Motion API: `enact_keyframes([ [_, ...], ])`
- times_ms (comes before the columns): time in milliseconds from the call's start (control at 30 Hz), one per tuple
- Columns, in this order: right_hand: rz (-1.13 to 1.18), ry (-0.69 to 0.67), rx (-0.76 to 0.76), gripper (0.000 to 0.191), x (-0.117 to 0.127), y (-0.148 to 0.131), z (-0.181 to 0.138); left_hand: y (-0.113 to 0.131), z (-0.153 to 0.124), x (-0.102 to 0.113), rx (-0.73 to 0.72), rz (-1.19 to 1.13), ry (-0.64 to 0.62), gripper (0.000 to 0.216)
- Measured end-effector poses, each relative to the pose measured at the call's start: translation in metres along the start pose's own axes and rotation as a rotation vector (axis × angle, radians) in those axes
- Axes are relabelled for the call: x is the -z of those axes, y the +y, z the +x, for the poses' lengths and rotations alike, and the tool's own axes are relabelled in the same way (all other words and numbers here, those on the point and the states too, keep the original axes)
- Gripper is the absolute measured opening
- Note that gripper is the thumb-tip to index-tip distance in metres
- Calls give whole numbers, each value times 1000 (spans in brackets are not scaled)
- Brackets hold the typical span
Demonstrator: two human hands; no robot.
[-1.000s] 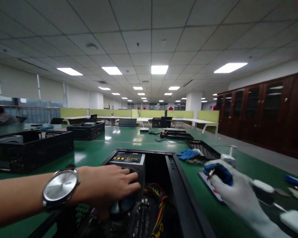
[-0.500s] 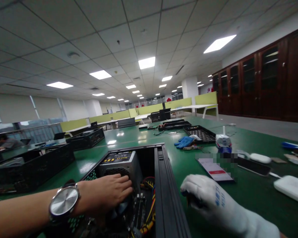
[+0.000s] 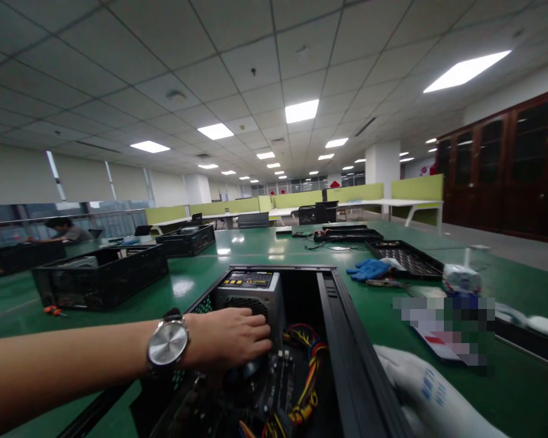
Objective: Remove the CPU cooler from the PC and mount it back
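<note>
An open black computer case point(image 3: 356, 340) lies in front of me on the green table. My left hand point(image 3: 235, 337), bare and with a silver watch point(image 3: 168, 342) on the wrist, reaches into it. Its fingers are together and curl down over a dark round part point(image 3: 252, 368) that looks like the CPU cooler fan. The silver power supply point(image 3: 277, 304) sits just beyond these fingers, and bundled yellow, red and black cables point(image 3: 311, 380) run to their right. My right hand point(image 3: 420, 380), in a white glove, is outside the case by its right wall, which hides the fingers.
A phone point(image 3: 438, 337) lies right of the case. Behind it are a blue glove point(image 3: 369, 269), a black perforated panel point(image 3: 408, 258) and a plastic-wrapped item point(image 3: 461, 280). More black cases point(image 3: 105, 277) stand at left, with an orange-handled tool point(image 3: 53, 311). Another person point(image 3: 66, 230) sits far left.
My view has turned left, so everything sits further right in the picture. My left hand stays on the same part. My right hand's curled fingers have gone out of sight behind the case wall.
</note>
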State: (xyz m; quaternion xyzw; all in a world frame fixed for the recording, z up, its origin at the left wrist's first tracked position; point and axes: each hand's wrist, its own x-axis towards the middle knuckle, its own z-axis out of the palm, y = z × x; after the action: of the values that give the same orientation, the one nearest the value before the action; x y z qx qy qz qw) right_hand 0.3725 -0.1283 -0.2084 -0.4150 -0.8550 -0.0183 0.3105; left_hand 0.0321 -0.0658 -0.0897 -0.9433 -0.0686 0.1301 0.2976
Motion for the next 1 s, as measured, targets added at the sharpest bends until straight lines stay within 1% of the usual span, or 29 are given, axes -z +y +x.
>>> enact_keyframes([
  [133, 16, 35, -20, 34, -4, 5, -1, 0, 1, 0, -7, 6, 13, 40],
  [233, 4, 89, -47, 32, -7, 9, -4, 2, 2, 2, 0, 9, 13, 34],
  [333, -15, 110, -56, 30, -8, 12, -7, 5, 2, 2, 18, 14, 19, 28],
  [433, -42, 102, -43, 28, -6, 10, -6, 9, 3, 0, 45, 11, 30, 19],
  [533, -24, 42, -33, 32, -3, 3, -1, 9, 4, -2, 57, -7, 17, 14],
  [600, 0, 18, -31, 35, -3, 1, 1, 8, 4, -2, 47, -26, -7, 18],
  [700, 3, 25, -43, 37, -5, 1, 1, 7, 2, 2, 30, -48, -41, 30],
  [833, 7, 1, -33, 35, -7, 0, 0, 8, 1, 8, 53, -72, -80, 42],
  [933, 6, 1, -29, 32, -5, -7, 1, 9, 1, 7, 66, -65, -84, 40],
  [1000, -4, -2, -33, 30, -3, -12, 2, 10, 1, 4, 58, -49, -59, 36],
])
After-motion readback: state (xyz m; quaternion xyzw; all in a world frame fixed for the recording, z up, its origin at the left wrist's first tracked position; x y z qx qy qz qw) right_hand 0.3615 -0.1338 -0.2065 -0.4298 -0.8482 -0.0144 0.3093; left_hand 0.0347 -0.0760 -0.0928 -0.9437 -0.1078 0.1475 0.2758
